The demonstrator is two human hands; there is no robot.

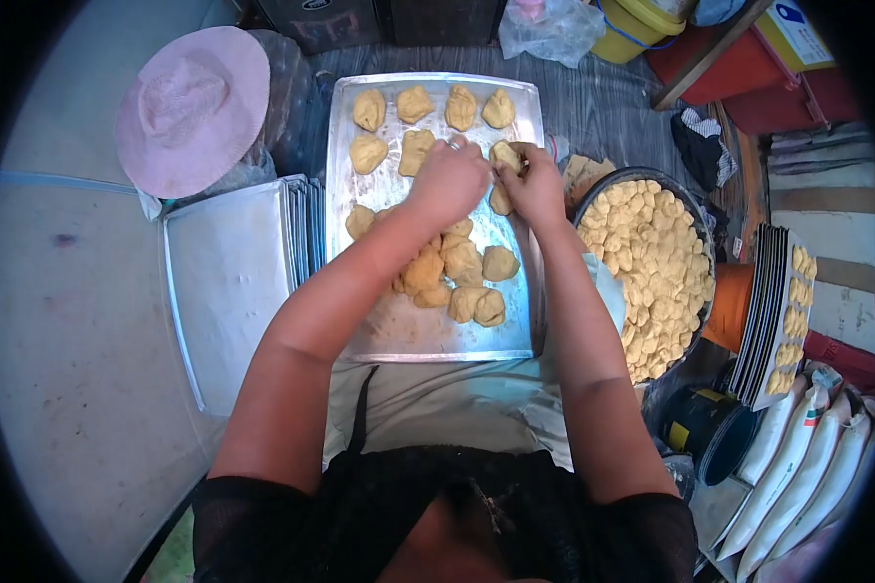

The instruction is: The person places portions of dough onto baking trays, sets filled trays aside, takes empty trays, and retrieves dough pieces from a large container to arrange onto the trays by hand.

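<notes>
A metal baking tray point(379, 330) lies in front of me. Along its far end sit rows of separate dough pieces point(415, 104), while a looser pile of dough point(428, 267) covers the nearer middle. My right hand point(535, 185) pinches a dough piece point(504, 154) at the tray's right side; another lump point(501, 200) sits just below those fingers. Over the second row, my left hand point(454, 180) is curled closed, with a ring on one finger. Its fingertips are turned away, so what they hold is hidden. A dough piece point(416, 152) lies just left of it.
Right of the tray stands a round black tub point(707, 255) heaped with small dough pieces. Stacked trays point(228, 291) lean at the left, below a pink hat point(192, 112). Upright trays point(760, 311), a dark bucket point(710, 432) and white sacks point(797, 466) crowd the right.
</notes>
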